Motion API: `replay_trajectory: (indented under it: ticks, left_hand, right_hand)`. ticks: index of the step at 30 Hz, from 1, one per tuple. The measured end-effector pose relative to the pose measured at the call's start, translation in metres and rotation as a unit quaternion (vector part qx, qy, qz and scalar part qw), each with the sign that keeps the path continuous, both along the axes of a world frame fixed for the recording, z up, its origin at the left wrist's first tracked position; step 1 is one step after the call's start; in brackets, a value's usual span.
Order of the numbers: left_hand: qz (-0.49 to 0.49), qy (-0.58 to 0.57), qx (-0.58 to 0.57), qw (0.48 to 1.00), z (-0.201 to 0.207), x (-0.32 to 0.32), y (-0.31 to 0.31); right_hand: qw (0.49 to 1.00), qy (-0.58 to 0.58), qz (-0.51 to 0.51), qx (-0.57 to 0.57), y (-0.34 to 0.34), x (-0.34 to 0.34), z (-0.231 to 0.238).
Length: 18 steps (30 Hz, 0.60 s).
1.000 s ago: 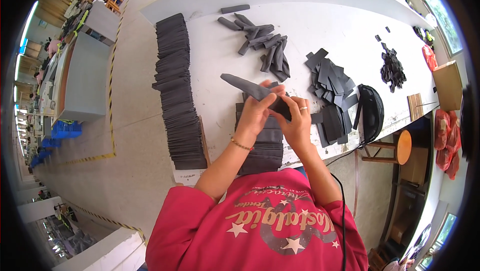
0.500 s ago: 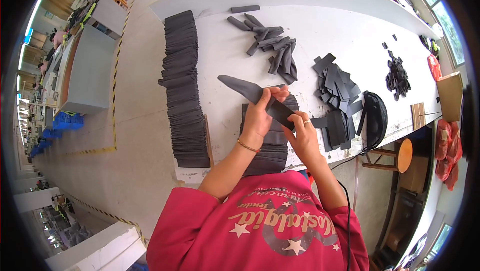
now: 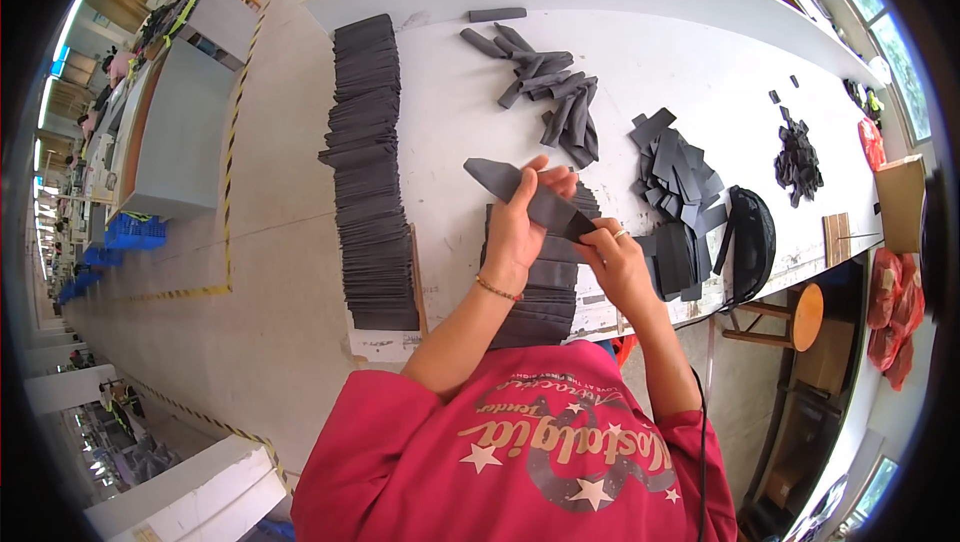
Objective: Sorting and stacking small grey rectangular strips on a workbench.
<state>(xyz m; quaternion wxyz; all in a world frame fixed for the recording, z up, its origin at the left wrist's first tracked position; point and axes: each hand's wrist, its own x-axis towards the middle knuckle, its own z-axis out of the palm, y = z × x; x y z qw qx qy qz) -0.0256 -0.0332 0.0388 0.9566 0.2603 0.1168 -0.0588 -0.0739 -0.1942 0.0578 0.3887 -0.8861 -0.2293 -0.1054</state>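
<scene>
Centrally, left hand (image 3: 518, 232) pinches dark-grey fabric strip (image 3: 552, 210) | right hand (image 3: 618, 260) grips its four-o'clock end, presumably for tautness | overlapped fabric row (image 3: 366, 182), nine o'clock, probably space-saving

Dk grey strip (image 3: 556, 211), long & narrow, tapered far-L end, slants twd me L-to-R, btwn my L hand (image 3: 518, 227) & R hand (image 3: 618, 260).

My left forearm (image 3: 462, 334) slants forward and rightward, my right forearm (image 3: 656, 330) forward and leftward. My left grip (image 3: 516, 234) is turned palm inward, thumb pointing ahead and fingers loosely curved beyond it; my right grip (image 3: 618, 267), near it and slightly closer to my body, pinches with bent fingers.
</scene>
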Motion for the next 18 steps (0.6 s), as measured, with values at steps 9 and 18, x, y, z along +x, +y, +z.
replay_trajectory:
  ticks: [9, 18]
  left_hand:
    - [0.022, -0.046, -0.031, 0.998, 0.004, -0.011, -0.020]
    - [0.020, -0.050, -0.042, 0.998, 0.002, -0.011, -0.023]
  right_hand:
    - [0.998, -0.019, -0.007, 0.061, 0.012, 0.011, 0.004]
    - [0.998, -0.008, 0.003, 0.066, 0.017, 0.018, 0.007]
